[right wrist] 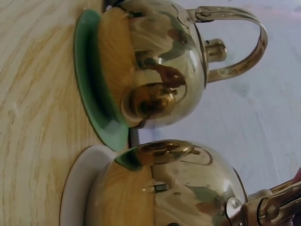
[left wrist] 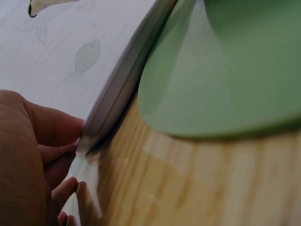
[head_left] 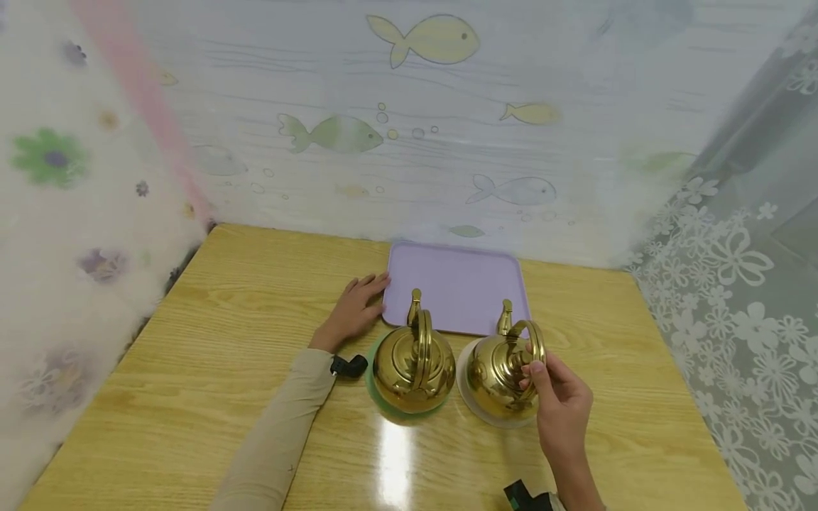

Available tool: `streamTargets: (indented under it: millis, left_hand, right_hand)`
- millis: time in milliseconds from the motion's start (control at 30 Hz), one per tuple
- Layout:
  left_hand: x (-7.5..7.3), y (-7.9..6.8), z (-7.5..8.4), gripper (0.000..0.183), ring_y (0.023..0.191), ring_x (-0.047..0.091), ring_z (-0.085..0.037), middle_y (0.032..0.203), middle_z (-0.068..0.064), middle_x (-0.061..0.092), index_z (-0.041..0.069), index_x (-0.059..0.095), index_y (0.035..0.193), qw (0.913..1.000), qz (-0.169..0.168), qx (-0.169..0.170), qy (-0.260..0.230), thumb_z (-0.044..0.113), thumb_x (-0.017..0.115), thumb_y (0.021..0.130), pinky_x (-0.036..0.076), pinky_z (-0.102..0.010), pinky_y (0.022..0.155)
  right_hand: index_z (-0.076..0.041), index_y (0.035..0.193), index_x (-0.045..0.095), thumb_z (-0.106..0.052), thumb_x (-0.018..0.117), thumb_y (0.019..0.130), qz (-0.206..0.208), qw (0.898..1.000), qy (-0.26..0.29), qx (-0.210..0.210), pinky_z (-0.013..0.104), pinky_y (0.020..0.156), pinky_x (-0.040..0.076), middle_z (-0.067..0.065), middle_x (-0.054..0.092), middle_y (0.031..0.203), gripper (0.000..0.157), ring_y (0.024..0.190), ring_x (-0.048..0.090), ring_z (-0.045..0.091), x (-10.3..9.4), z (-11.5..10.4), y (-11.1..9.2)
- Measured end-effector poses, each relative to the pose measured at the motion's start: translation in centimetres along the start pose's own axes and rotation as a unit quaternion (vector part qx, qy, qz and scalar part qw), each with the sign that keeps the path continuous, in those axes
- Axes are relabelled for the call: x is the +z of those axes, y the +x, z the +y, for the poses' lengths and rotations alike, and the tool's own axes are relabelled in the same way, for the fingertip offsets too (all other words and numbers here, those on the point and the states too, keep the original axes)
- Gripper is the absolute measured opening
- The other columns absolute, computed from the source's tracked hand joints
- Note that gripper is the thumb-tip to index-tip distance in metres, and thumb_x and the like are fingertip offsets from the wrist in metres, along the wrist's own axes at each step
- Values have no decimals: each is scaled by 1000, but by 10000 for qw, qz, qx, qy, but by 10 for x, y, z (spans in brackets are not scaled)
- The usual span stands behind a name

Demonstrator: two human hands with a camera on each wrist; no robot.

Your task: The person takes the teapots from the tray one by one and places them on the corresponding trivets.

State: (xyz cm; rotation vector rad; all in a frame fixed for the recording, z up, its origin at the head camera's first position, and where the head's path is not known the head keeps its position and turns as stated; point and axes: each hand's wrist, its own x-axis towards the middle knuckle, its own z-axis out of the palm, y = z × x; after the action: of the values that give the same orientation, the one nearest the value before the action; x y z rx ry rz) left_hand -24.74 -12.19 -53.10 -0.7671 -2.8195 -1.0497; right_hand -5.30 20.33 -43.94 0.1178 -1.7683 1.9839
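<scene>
Two shiny gold kettles stand upright side by side, spouts toward the back. The left kettle (head_left: 396, 372) sits on a green plate (left wrist: 188, 94); the right kettle (head_left: 492, 380) sits on a whitish plate (right wrist: 77, 183). My right hand (head_left: 565, 411) grips the right kettle's arched handle (head_left: 537, 341) with thumb and fingers. Behind the kettles lies a flat lilac tray (head_left: 456, 287). My left hand (head_left: 354, 309) touches the tray's left edge, fingers mostly extended; in the left wrist view the fingertips (left wrist: 77, 127) meet its rim. In the right wrist view most of the right hand is out of frame.
Everything stands on a wood-grain table (head_left: 255, 298). A wall covering with printed fish (head_left: 441, 39) rises behind the table's back edge. Flower-patterned cloth (head_left: 57, 213) hangs on the left, and a lace curtain (head_left: 754, 326) is at the right.
</scene>
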Motion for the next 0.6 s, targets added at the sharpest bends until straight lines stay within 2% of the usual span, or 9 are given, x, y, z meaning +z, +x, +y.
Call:
streamTargets:
  millis: [167, 400, 600]
  left_hand:
    - [0, 0, 1, 58, 150, 31, -40, 161, -11, 40, 3, 46, 153, 10000, 53, 17, -14, 20, 55, 98, 10, -58, 125]
    - [0, 0, 1, 58, 151, 30, -39, 161, -10, 40, 3, 46, 153, 10000, -8, -9, -28, 20, 54, 98, 10, -57, 126]
    - [1, 0, 2, 58, 151, 30, -39, 161, -10, 40, 4, 46, 153, 10000, -8, -22, -40, 20, 54, 98, 10, -57, 126]
  right_hand:
    - [22, 116, 64, 10, 52, 99, 13, 9999, 1, 104, 20, 65, 57, 6, 77, 96, 23, 70, 67, 10, -1, -1, 1]
    - [22, 118, 63, 11, 52, 99, -54, 9999, 64, 129, 20, 65, 57, 8, 77, 107, 25, 79, 68, 11, -1, -1, 0]
    - [22, 119, 63, 11, 52, 99, -43, 9998, 77, 179, 20, 65, 57, 8, 77, 107, 26, 79, 68, 10, -2, -1, 0]
